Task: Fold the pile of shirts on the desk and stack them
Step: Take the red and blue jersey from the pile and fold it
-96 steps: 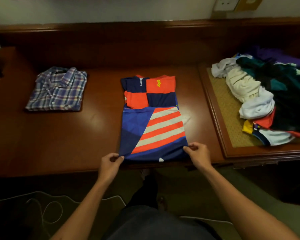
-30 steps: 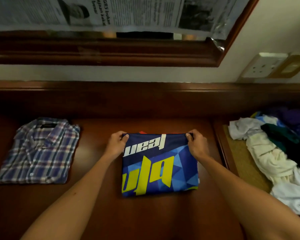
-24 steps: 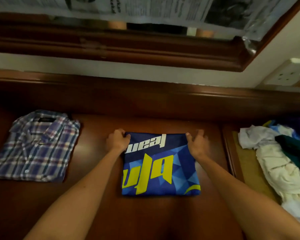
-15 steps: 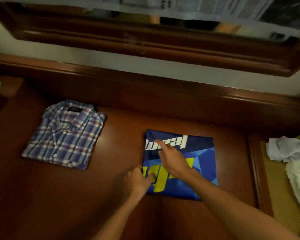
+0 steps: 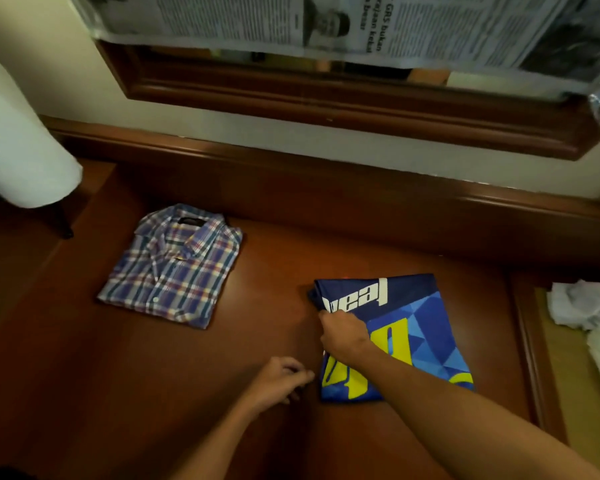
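Observation:
A folded blue jersey (image 5: 421,329) with yellow and white lettering lies on the dark wooden desk (image 5: 267,292), right of centre. My right hand (image 5: 343,336) reaches across it and grips its left edge, fingers curled round the fabric. My left hand (image 5: 281,379) hovers by the jersey's near-left corner. Its fingers are loosely curled and hold nothing, with the tips just short of the cloth. A folded plaid shirt (image 5: 174,268) lies by itself to the left, about a hand's width from the jersey.
Unfolded shirts (image 5: 589,306), white and pale, lie heaped on a woven mat at the right edge. A white lampshade (image 5: 18,143) stands at the far left. A wood-framed mirror (image 5: 326,95) covered with newspaper hangs behind the desk's raised back ledge.
The jersey's lower half was folded up over the top. Both hands left its far corners. My right hand now grips the left edge, and my left hand has drawn back to the near-left corner.

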Demonstrator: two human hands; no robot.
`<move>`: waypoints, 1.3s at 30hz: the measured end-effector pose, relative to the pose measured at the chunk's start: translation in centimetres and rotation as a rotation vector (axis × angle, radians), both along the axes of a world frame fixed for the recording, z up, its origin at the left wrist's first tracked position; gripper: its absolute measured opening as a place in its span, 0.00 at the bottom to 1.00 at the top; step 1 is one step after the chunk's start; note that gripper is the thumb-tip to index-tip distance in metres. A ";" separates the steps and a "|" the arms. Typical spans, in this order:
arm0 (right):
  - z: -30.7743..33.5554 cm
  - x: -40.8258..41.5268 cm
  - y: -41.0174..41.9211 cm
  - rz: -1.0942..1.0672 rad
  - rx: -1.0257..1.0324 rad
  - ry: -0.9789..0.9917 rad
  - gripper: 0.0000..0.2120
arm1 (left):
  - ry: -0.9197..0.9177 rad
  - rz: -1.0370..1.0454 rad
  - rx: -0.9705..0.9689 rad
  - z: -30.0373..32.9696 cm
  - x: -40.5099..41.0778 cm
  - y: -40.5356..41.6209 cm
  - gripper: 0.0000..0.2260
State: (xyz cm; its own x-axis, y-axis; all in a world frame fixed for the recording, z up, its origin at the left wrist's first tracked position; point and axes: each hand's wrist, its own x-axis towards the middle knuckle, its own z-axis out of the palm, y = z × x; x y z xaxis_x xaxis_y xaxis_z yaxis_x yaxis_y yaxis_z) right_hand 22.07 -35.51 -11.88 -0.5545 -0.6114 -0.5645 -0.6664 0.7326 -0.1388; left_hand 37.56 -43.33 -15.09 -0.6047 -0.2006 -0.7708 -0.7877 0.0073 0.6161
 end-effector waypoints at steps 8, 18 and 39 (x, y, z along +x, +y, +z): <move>3.4 -0.8 1.5 -0.149 -0.395 -0.213 0.08 | -0.041 0.280 0.074 1.1 -0.1 -0.3 0.04; 11.4 -3.1 8.7 -0.487 -1.214 -0.603 0.11 | -0.032 0.477 0.321 2.3 -1.2 -1.4 0.22; -3.5 -6.3 19.7 -0.982 -0.494 -0.004 0.16 | 0.213 0.496 -0.410 1.2 -7.7 1.7 0.08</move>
State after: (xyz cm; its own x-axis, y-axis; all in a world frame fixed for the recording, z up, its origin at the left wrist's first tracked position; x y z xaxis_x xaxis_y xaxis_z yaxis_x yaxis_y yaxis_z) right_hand 15.76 -15.82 -15.36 -0.9220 -0.0636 -0.3819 0.1777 0.8070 -0.5633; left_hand 29.84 -41.67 -13.84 -0.4956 -0.7444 -0.4476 -0.6197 -0.0580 0.7827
